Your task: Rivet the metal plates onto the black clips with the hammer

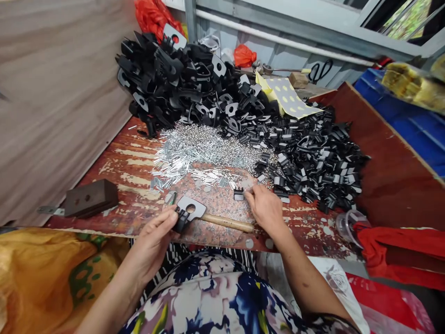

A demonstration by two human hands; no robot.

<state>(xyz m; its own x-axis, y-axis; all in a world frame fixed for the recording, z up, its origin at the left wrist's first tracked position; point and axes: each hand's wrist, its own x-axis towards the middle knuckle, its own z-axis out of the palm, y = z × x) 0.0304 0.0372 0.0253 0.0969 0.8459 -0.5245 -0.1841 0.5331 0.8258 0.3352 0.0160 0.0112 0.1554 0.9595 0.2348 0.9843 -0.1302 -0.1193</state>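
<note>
My left hand [158, 232] is closed on a black plastic clip part [181, 220] with a light grey face that has a round hole. Behind that part, a hammer [227, 222] lies on the table, its wooden handle pointing right and its head mostly hidden. My right hand [266, 206] pinches a small black clip piece [238, 194] with a grey pad, just above the tabletop. Loose metal pins [208, 148] are heaped beyond both hands. Small black pieces [313, 162] are piled to the right of the pins.
Larger black clip parts [174, 79] form a tall pile at the back left. A sticker sheet [288, 95] rests on the heap. A brown block [91, 198] sits at the left. Near the right edge are a clear plastic cup [349, 227] and red cloth [399, 250]. Black-handled scissors [321, 70] lie behind.
</note>
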